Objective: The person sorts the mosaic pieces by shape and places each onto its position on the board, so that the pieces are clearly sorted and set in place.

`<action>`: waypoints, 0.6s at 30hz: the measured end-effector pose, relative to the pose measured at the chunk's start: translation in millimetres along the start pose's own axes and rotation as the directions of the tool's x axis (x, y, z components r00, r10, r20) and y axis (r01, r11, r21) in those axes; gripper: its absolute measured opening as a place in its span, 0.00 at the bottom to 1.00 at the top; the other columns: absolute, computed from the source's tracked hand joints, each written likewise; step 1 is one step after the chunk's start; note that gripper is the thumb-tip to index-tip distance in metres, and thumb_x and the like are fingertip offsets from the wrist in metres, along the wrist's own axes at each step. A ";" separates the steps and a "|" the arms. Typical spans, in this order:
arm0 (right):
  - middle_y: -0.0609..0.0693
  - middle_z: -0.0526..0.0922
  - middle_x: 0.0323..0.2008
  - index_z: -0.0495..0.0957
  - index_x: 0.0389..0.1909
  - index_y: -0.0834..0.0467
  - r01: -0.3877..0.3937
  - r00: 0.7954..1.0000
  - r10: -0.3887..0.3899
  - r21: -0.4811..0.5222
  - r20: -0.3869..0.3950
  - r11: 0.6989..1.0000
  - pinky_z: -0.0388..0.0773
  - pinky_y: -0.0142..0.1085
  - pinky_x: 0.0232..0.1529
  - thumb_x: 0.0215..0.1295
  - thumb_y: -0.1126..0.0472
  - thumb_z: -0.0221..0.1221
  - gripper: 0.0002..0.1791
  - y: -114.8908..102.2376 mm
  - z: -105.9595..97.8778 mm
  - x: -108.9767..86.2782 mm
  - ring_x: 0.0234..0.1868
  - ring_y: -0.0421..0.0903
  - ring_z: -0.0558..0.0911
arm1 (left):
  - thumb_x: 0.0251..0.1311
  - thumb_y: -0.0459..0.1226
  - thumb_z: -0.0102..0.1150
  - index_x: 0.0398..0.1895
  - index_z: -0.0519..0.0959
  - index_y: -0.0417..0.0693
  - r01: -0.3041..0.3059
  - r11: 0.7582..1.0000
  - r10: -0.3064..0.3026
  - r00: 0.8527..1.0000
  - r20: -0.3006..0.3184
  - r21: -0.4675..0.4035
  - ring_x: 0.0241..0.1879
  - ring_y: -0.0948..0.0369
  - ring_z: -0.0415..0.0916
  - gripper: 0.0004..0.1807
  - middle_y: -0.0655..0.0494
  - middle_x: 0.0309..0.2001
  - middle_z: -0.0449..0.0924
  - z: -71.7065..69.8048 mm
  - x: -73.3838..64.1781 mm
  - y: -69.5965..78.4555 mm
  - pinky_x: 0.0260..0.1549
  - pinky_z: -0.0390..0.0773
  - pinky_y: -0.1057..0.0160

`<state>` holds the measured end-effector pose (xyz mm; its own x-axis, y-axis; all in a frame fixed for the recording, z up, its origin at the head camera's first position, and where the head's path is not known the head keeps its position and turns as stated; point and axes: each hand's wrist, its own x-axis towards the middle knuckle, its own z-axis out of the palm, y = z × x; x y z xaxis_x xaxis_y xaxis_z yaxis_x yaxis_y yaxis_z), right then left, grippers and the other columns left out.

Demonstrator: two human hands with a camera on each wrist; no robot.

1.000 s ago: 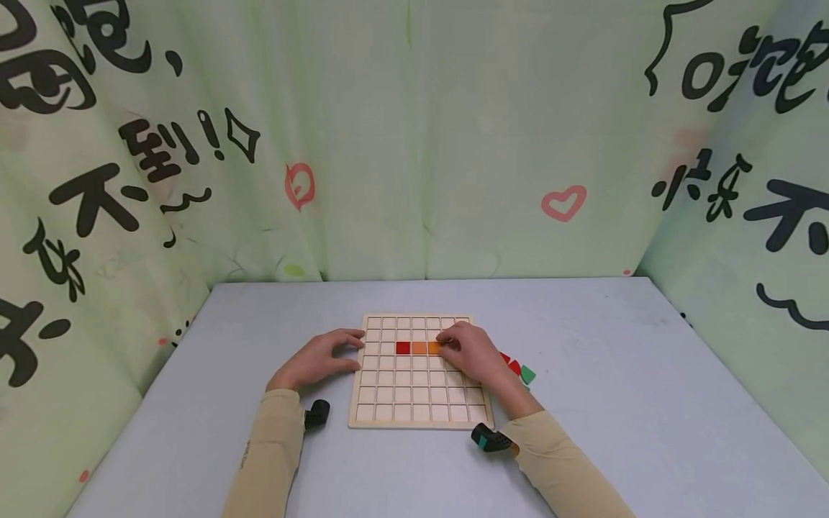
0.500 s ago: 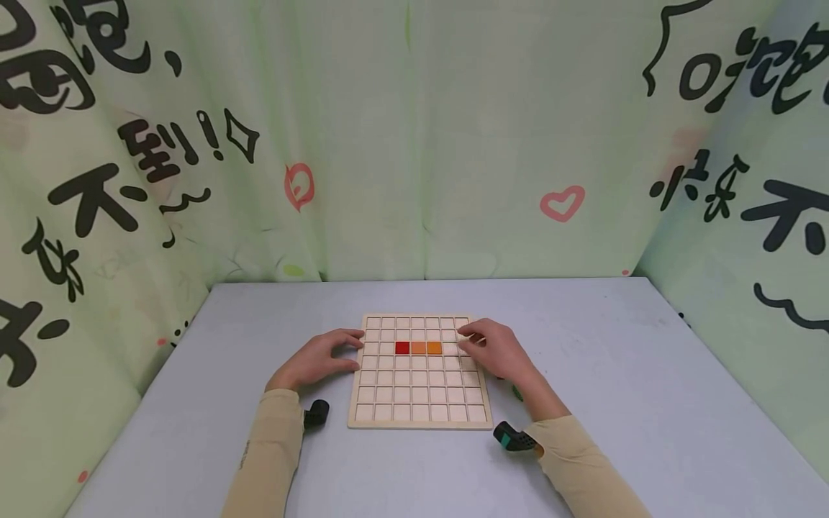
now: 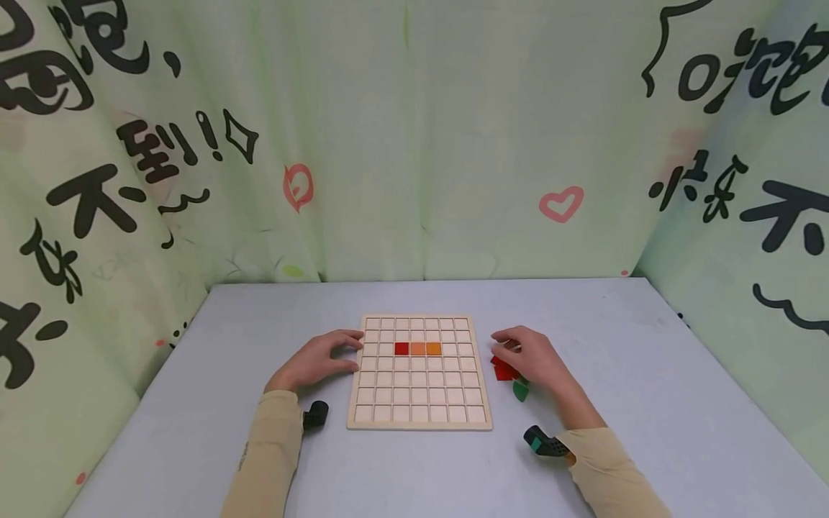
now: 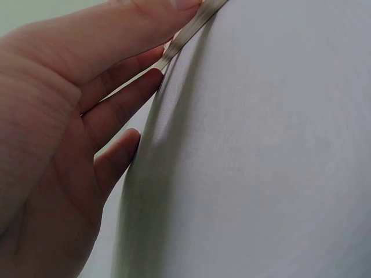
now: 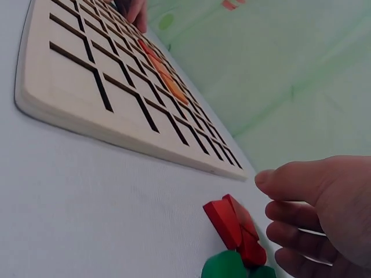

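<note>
A wooden grid board (image 3: 419, 414) lies flat, holding one red square piece (image 3: 401, 349) and two orange pieces (image 3: 426, 349) side by side in one row. My left hand (image 3: 317, 357) touches the board's left edge with its thumb and fingertips. To the right of the board, my right hand (image 3: 532, 356) hovers beside a small cluster of loose pieces. Red pieces (image 5: 225, 223) and green pieces (image 5: 224, 265) make up that cluster, partly hidden by the hand in the head view. Nothing shows between the right thumb and fingers in the right wrist view.
The white table (image 3: 414, 475) carries the board near its middle. A printed curtain (image 3: 421, 144) surrounds the table at the back and sides. Small black cameras sit at the left wrist (image 3: 315, 415) and right wrist (image 3: 545, 441).
My right hand has left the second orange piece in the row and moved right, off the board to the loose red and green pieces. My left hand has stayed at the board's edge.
</note>
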<state>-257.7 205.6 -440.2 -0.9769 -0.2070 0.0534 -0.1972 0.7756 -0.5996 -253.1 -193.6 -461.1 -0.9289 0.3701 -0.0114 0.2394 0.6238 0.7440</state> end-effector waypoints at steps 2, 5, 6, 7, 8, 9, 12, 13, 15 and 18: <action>0.58 0.80 0.50 0.79 0.55 0.63 -0.009 1.000 0.009 -0.013 0.006 1.000 0.82 0.45 0.47 0.65 0.58 0.62 0.20 5.0 -1.1 -1.1 0.47 0.54 0.79 | 0.55 0.38 0.71 0.51 0.81 0.48 -0.005 1.000 0.004 1.000 -0.003 -0.004 0.70 0.52 0.60 0.19 0.56 0.67 0.70 0.3 -0.7 0.0 0.68 0.62 0.49; 0.59 0.80 0.50 0.78 0.55 0.62 -0.024 1.000 0.024 -0.026 0.007 0.999 0.82 0.46 0.48 0.65 0.58 0.63 0.20 10.5 -2.7 -2.9 0.48 0.54 0.78 | 0.55 0.39 0.71 0.51 0.81 0.48 -0.003 1.000 0.003 1.000 -0.009 -0.004 0.70 0.52 0.60 0.19 0.57 0.67 0.70 -0.1 -0.5 0.5 0.68 0.62 0.49; 0.59 0.80 0.50 0.78 0.56 0.63 -0.026 1.000 0.026 -0.029 0.007 0.999 0.81 0.46 0.48 0.65 0.58 0.63 0.21 11.6 -3.3 -3.7 0.48 0.54 0.78 | 0.55 0.39 0.71 0.51 0.81 0.48 -0.003 1.000 0.003 1.000 -0.009 -0.002 0.70 0.51 0.60 0.19 0.57 0.67 0.70 -0.3 -0.3 0.8 0.68 0.62 0.49; 0.59 0.80 0.50 0.78 0.56 0.63 -0.028 1.000 0.029 -0.031 0.007 0.999 0.81 0.47 0.49 0.65 0.58 0.63 0.21 12.8 -3.9 -4.3 0.48 0.54 0.78 | 0.55 0.39 0.71 0.51 0.81 0.48 -0.002 1.000 0.002 1.000 -0.008 0.000 0.70 0.51 0.60 0.19 0.56 0.67 0.70 -0.4 -0.2 1.3 0.68 0.62 0.49; 0.59 0.80 0.50 0.78 0.56 0.63 -0.031 0.999 0.031 -0.033 0.006 0.999 0.81 0.47 0.49 0.65 0.58 0.63 0.21 13.7 -4.6 -4.9 0.48 0.54 0.78 | 0.55 0.39 0.71 0.51 0.81 0.48 0.000 1.000 0.000 1.000 -0.008 0.000 0.70 0.51 0.60 0.19 0.57 0.67 0.70 -0.6 -0.2 1.7 0.68 0.62 0.49; 0.59 0.80 0.50 0.78 0.56 0.63 -0.033 0.999 0.034 -0.032 0.005 0.999 0.81 0.48 0.49 0.64 0.58 0.63 0.21 14.5 -5.3 -5.6 0.48 0.54 0.78 | 0.55 0.39 0.71 0.51 0.81 0.48 0.002 1.000 -0.002 1.000 -0.007 0.001 0.70 0.52 0.60 0.19 0.57 0.67 0.70 -0.7 -0.3 2.2 0.68 0.62 0.49; 0.59 0.81 0.49 0.78 0.55 0.63 -0.032 0.999 0.032 -0.029 0.005 0.999 0.81 0.48 0.49 0.64 0.59 0.63 0.21 15.5 -7.3 -7.1 0.47 0.54 0.78 | 0.55 0.39 0.71 0.51 0.81 0.48 0.003 1.000 -0.003 1.000 -0.004 0.001 0.70 0.52 0.60 0.20 0.56 0.67 0.70 -0.8 -0.5 2.8 0.68 0.62 0.49; 0.59 0.81 0.49 0.78 0.55 0.63 -0.031 1.000 0.031 -0.028 0.007 0.999 0.81 0.48 0.49 0.64 0.59 0.63 0.21 15.8 -7.7 -7.5 0.47 0.54 0.78 | 0.55 0.38 0.71 0.51 0.81 0.48 0.002 1.000 -0.002 1.000 -0.003 0.001 0.70 0.52 0.60 0.20 0.56 0.67 0.70 -0.8 -0.6 2.8 0.68 0.62 0.49; 0.59 0.81 0.48 0.79 0.55 0.64 -0.030 0.999 0.030 -0.029 0.011 0.999 0.81 0.48 0.49 0.64 0.59 0.63 0.20 16.2 -8.5 -7.9 0.46 0.54 0.78 | 0.55 0.38 0.71 0.51 0.81 0.48 0.000 1.000 0.000 1.000 -0.002 0.002 0.70 0.52 0.60 0.19 0.56 0.67 0.70 -0.9 -0.7 2.3 0.68 0.62 0.49; 0.59 0.81 0.48 0.79 0.55 0.64 -0.026 0.999 0.027 -0.036 0.021 0.999 0.80 0.48 0.49 0.64 0.59 0.63 0.21 17.2 -8.8 -8.0 0.46 0.53 0.78 | 0.55 0.39 0.71 0.51 0.81 0.48 -0.003 1.000 0.003 1.000 0.001 0.003 0.70 0.51 0.60 0.19 0.56 0.67 0.70 -1.0 -1.0 1.2 0.68 0.62 0.49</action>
<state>-254.1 225.9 -443.9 -0.9798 -0.1987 0.0204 -0.1745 0.8020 -0.5713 -252.1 -193.9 -459.4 -0.9281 0.3723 -0.0097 0.2430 0.6251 0.7417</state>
